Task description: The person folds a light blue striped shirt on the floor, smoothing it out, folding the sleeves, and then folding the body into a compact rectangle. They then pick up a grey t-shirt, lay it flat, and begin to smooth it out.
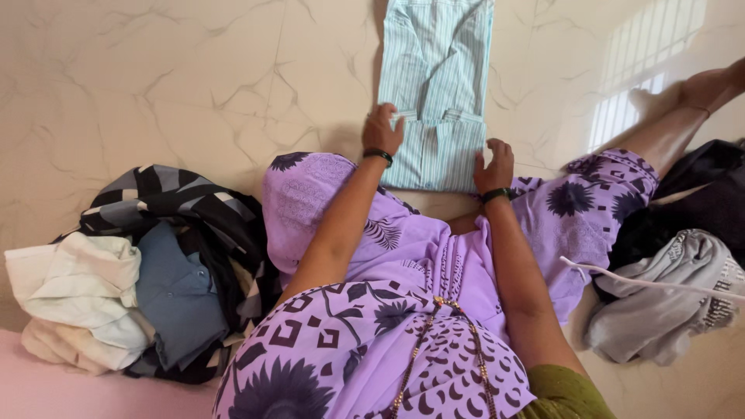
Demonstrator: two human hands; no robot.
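Pressing down with fingers spread, the left hand [382,128] is resting on the near left corner of the striped shirt [437,85], while the right hand [495,164] is flattening its near right edge, neither gripping. That shirt is lying on the marble floor [194,85], stretching far from both hands. Folded clothes [116,299] are sitting left, grey garments [667,302] right.

Off to the left on the marble floor [194,77], a heap of clothes: white cloth [77,287], blue shirt [178,299], black-and-white patterned fabric [178,206]. On the right, grey garment [660,306] beside black cloth [698,202].
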